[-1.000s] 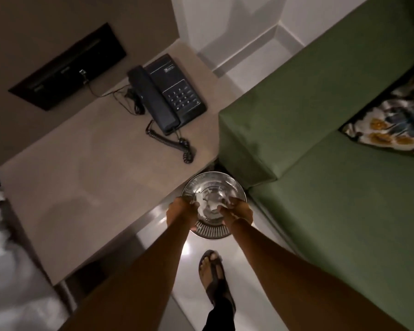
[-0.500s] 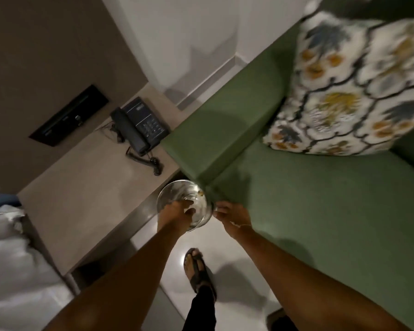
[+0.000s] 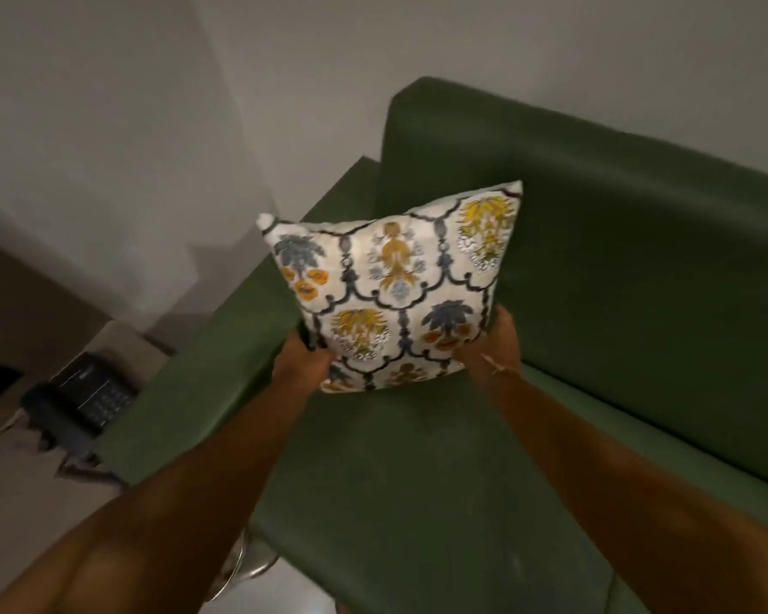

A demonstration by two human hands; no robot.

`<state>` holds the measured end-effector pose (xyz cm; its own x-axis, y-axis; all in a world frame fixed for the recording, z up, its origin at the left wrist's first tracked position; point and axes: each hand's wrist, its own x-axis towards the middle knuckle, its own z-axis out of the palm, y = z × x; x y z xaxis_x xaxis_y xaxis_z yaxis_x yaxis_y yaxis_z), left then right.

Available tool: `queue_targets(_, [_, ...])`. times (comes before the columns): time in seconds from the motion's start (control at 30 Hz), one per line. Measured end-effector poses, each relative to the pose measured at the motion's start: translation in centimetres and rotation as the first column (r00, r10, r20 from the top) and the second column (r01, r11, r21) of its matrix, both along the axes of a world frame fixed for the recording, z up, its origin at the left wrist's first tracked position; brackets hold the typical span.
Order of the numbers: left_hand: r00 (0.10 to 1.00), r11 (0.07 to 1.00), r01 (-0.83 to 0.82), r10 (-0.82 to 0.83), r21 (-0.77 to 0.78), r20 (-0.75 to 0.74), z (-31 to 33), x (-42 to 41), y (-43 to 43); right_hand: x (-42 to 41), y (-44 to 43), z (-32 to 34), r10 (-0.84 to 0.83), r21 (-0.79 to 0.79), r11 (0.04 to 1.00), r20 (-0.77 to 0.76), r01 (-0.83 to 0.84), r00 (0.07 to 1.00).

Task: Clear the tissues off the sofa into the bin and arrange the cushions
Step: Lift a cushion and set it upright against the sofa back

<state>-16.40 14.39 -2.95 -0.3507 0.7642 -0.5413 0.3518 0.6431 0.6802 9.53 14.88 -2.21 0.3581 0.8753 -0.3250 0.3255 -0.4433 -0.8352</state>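
Item: patterned cushion, held in a two-handed grip. The left hand is closed on the lower left edge and the right hand on the lower right edge, thumbs toward the patterned face and the remaining fingers hidden behind the fabric; both hands clamp the cushion, neither is free. Position: the cushion stands upright and a little tilted in the corner of the green sofa, its bottom edge at or just above the seat; whether it rests on the seat cannot be told. Its top right corner lies close to the backrest, its left side near the sofa arm. Handling, as a judgement: a square, stuffed textile piece, likely light and soft, yielding under pressure, not fragile and not slippery; the woven cover should give good purchase. Best held as now, by two opposite edges or corners, so it keeps its shape and can be plumped or squared against the backrest; a one-handed pinch at a corner would let it droop. Surroundings: no tissues show on the visible part of the seat. A curved metal rim at the lower edge, below the sofa front, may be the bin; too little shows to be sure. A dark telephone sits on the side table to the left, well apart from the cushion.
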Motion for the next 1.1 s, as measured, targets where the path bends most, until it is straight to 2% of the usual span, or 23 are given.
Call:
queue_targets(0.13, [0.97, 0.983, -0.18, 0.174, 0.022, 0.17, -2.6, 1.6, 2.4, 0.8, 4.2, -2.9, -0.047, -0.104, 0.994, -0.245, 0.023, 0.968])
queue_targets(0.27, [0.961, 0.97, -0.234, 0.221, 0.066, 0.165, -2.6, 2.1, 2.2, 0.9, 4.0, -4.0, -0.063, -0.119, 0.992, -0.279, 0.031, 0.958])
queue_targets(0.33, [0.974, 0.979, -0.183, 0.168, 0.092, 0.15, -1.9, 2.6, 2.2, 1.7, 2.1, -3.8, -0.096, -0.097, 0.993, -0.264, 0.073, 0.96])
queue_targets(0.43, [0.986, 0.994, -0.017, 0.0, 0.104, 0.167, -0.5, 5.0, 2.8, 4.1, -1.6, -3.1, -0.262, -0.041, 0.965, -0.248, 0.261, 0.932])
queue_targets(0.53, [0.959, 0.983, 0.146, -0.168, 0.112, 0.227, 0.7, 9.1, 3.7, 7.4, -4.9, -2.7, -0.411, -0.007, 0.904, -0.288, 0.427, 0.865])
queue_targets(0.63, [0.927, 0.962, 0.25, -0.269, 0.107, 0.262, 0.3, 13.3, 4.2, 10.2, -7.4, -3.1, -0.523, -0.024, 0.844, -0.253, 0.535, 0.814])
queue_targets(0.73, [0.931, 0.956, 0.28, -0.293, 0.088, 0.216, -0.7, 15.4, 4.1, 11.3, -8.2, -4.0, -0.533, -0.082, 0.842, -0.272, 0.532, 0.801])
queue_targets(0.83, [0.939, 0.939, 0.329, -0.336, 0.096, 0.067, -1.1, 15.6, 3.9, 11.8, -8.2, -4.5, -0.471, -0.086, 0.881, -0.267, 0.466, 0.841])
queue_targets(0.93, [0.864, 0.878, 0.471, -0.478, -0.085, -0.156, -0.6, 15.6, 3.9, 12.9, -8.5, -4.0, -0.406, -0.133, 0.914, -0.265, 0.384, 0.875])
queue_targets(1.0, [0.852, 0.82, 0.48, -0.52, -0.311, -0.056, 0.9, 16.5, 2.8, 13.8, -9.8, -3.4, -0.367, -0.138, 0.93, -0.283, 0.341, 0.886])
queue_targets(1.07, [0.786, 0.641, 0.567, -0.609, -0.518, 0.107, 2.6, 18.6, 0.8, 15.1, -11.9, -2.5, -0.351, -0.12, 0.936, -0.283, 0.33, 0.893])
queue_targets(1.1, [0.721, 0.554, 0.63, -0.677, -0.545, 0.146, 3.0, 20.3, -0.3, 16.2, -13.3, -1.8, -0.373, -0.112, 0.928, -0.303, 0.355, 0.877])
